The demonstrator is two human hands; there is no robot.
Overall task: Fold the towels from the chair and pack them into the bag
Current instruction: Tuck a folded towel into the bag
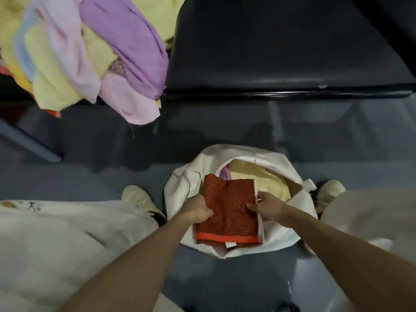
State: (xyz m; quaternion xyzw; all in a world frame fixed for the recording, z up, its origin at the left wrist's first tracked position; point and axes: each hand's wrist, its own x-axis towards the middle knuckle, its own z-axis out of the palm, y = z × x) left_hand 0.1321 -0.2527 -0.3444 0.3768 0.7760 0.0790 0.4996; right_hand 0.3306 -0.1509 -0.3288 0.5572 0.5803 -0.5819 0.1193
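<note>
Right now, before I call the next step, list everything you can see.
red towel: one, folded, red with orange band, held over bag mouth
bag: one, white, open, on floor between the shoes
yellow towel: one, inside bag
purple towel: one, inside bag, mostly hidden
towel pile: one heap, yellow, pink, purple, pale blue, upper left
seat: one, black, upper right
shoes: two, cream, beside bag
left hand: grips red towel's left edge
right hand: grips its right edge
</note>
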